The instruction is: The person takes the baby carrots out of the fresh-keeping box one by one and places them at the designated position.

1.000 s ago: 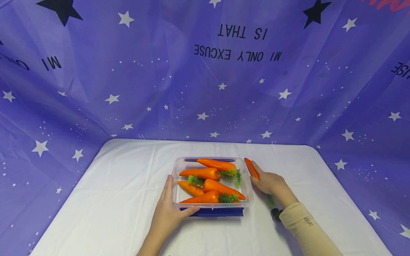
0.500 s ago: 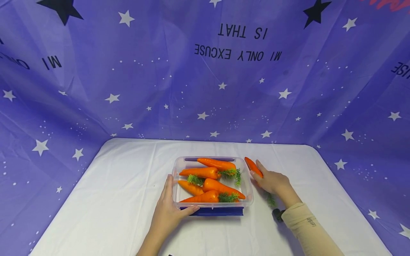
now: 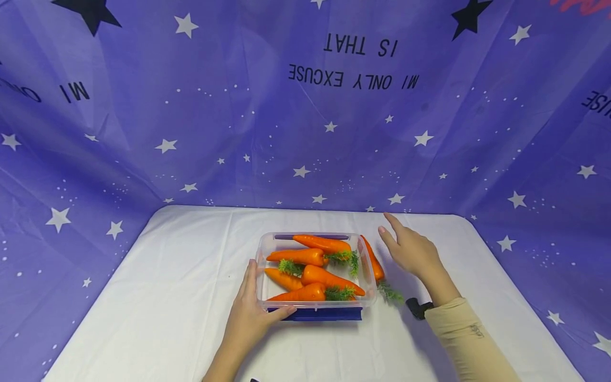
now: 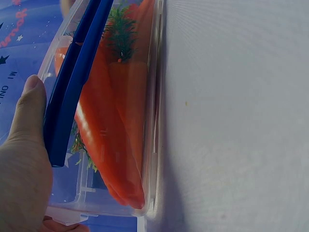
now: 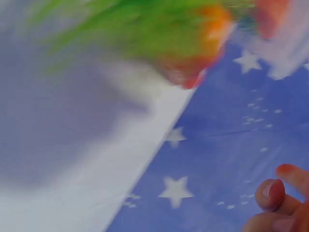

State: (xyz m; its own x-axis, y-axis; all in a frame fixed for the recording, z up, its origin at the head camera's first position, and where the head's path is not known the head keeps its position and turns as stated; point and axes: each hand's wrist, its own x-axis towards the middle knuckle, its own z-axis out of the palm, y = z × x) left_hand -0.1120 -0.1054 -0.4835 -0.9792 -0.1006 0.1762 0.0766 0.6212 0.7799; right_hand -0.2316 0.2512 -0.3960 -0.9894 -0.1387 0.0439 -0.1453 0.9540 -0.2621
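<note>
A clear plastic food container [image 3: 369, 303] with blue side latches stands on the table, without a lid on top. Several orange carrots [image 3: 329, 278] with green tops lie inside it. My left hand [image 3: 248, 315] grips its front left corner, fingers along the left wall and thumb at the front blue latch [image 4: 67, 87]. Along the outside of the right wall lies another carrot [image 3: 374, 262], its leafy top towards me. My right hand [image 3: 412, 252] is raised to the right of that carrot, fingers extended and holding nothing. In the right wrist view the carrot's greens [image 5: 145, 29] are blurred.
A white cloth covers the table [image 3: 157, 297]. Behind and at both sides hangs a purple curtain [image 3: 267, 159] with stars and lettering. A black wrist camera [image 3: 416, 307] sits at my right wrist.
My right hand has let go of the carrot and moved up and to the right. The carrot now lies against the container's right side. My left hand has stayed in place.
</note>
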